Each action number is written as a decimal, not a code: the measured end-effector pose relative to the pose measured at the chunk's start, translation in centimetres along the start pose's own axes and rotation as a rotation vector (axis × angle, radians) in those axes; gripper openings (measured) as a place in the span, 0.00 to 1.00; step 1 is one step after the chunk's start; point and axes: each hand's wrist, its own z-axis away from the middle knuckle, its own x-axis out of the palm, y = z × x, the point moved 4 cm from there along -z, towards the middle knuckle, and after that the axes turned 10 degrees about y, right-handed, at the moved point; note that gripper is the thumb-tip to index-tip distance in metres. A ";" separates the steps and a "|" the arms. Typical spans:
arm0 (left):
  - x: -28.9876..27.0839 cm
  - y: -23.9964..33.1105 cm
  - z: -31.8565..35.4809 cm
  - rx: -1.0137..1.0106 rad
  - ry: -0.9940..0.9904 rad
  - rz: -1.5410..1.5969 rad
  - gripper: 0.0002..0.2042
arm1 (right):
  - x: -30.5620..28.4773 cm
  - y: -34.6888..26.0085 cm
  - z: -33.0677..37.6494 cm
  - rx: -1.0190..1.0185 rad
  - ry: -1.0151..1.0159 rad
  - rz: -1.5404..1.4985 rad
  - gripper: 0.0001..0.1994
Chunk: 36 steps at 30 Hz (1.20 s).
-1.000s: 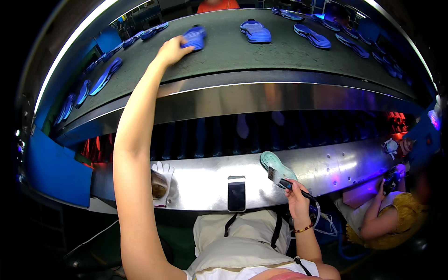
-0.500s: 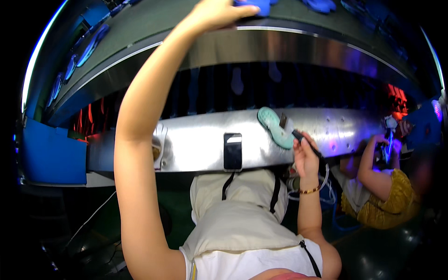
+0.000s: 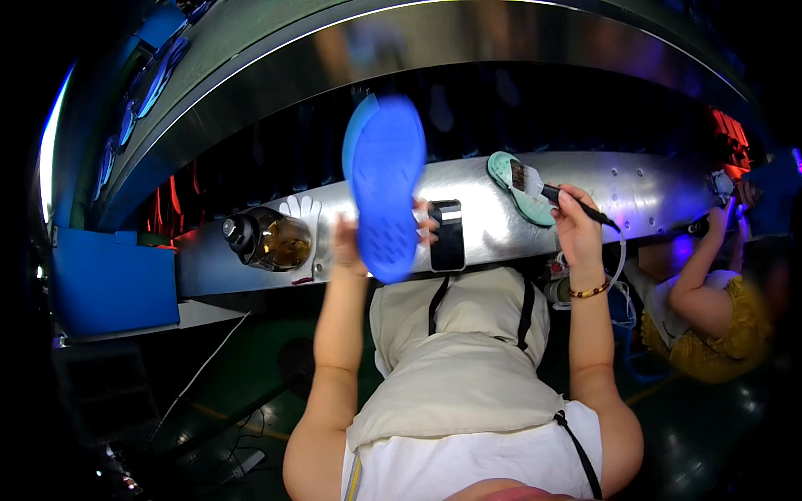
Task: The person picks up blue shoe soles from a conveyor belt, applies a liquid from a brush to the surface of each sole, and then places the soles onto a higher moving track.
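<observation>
A blue shoe sole [image 3: 388, 184] is held upright over the near edge of the steel ledge, with my left hand [image 3: 345, 246] gripping its lower half from both sides. A lighter blue edge shows along its upper left; whether that is a second sole I cannot tell. My right hand [image 3: 578, 225] is closed around the black handle of a brush [image 3: 561, 199], from which a pale cord hangs. The flat bristle end rests over a mint-green shoe sole [image 3: 535, 209] lying on the ledge. Motion blurs the blue sole and my left fingers.
Left of centre on the steel ledge [image 3: 493, 242] stand a bottle [image 3: 282, 240] of brown liquid and a white glove [image 3: 307, 210]. A phone [image 3: 449, 238] lies mid-ledge. Beyond runs a raised green belt [image 3: 251, 33] carrying soles at the left. A co-worker [image 3: 710, 313] sits at the right.
My left hand has come back from the belt toward me, bringing the blue sole with it. My right hand keeps the brush at the mint-green sole. The bottle and glove are now uncovered.
</observation>
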 end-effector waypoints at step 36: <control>-4.4 -6.8 0.6 -0.044 0.675 -0.065 0.44 | 7.5 2.7 5.7 -0.003 -0.773 0.819 0.09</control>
